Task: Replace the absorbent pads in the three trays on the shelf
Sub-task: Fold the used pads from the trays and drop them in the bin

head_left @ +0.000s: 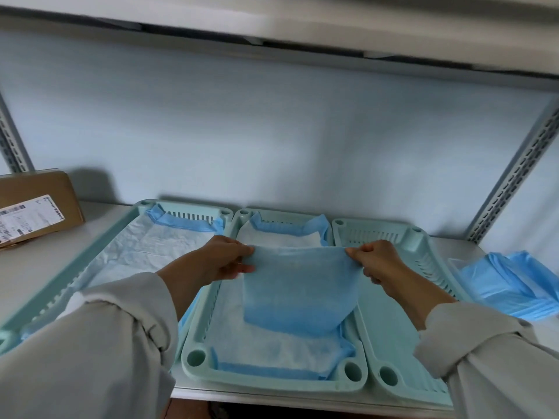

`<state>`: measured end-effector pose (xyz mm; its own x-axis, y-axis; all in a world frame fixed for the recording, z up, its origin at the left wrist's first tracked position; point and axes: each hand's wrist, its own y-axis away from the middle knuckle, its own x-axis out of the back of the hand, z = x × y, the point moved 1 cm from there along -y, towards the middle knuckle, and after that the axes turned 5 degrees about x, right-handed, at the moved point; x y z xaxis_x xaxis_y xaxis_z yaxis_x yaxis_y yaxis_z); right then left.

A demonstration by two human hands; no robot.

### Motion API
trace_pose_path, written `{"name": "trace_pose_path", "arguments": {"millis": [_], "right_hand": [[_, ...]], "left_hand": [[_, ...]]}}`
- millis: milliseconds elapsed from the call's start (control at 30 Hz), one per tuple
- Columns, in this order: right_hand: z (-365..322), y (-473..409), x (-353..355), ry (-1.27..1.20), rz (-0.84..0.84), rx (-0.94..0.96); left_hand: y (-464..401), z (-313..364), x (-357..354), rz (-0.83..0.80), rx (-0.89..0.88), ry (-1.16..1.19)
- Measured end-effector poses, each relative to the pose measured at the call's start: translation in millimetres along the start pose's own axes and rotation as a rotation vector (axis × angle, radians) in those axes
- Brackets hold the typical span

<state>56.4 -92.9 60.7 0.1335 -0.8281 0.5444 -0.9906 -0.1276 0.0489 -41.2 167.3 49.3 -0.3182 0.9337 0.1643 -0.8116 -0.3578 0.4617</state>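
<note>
Both hands, left hand (225,259) and right hand (375,261), pinch folded blue pad (299,293); uneven unfolding risks bunching in bare right tray (390,316)

cardboard box (39,207) w/ label, far left

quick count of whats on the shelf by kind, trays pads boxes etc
Trays: 3, left tray, middle tray, right tray
Pads laid in trays: 2, left pad, middle pad
Pad held up in both hands: 1, folded pad
Stack of blue pads: 1
Cardboard box: 1
Total: 8
</note>
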Motion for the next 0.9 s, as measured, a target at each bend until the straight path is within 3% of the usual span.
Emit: {"name": "trace_pose_path", "arguments": {"millis": [67, 133, 267, 433, 600, 900], "right_hand": [[-8, 2, -10, -0.300, -0.038, -0.103], [-18, 0, -15, -0.492, -0.021, -0.057], [-27, 4, -18, -0.583, 0.064, 0.111], [34, 27, -49, -0.155, -0.125, -0.092], [59, 38, -65, 0.338, -0.170, 0.034], [61, 34, -60, 0.296, -0.231, -0.074]], "left_hand": [[-3, 4, -6, 0.021, -0.002, 0.121], [-5, 12, -9, 0.114, -0.103, 0.223], [-4, 16, -7, 0.215, -0.255, 0.382], [-11, -52, -15, 0.237, 0.051, -0.036], [-9, -82, -33, 0.282, 0.068, -0.758], [0, -79, -40, 0.184, 0.037, -1.280]]}}
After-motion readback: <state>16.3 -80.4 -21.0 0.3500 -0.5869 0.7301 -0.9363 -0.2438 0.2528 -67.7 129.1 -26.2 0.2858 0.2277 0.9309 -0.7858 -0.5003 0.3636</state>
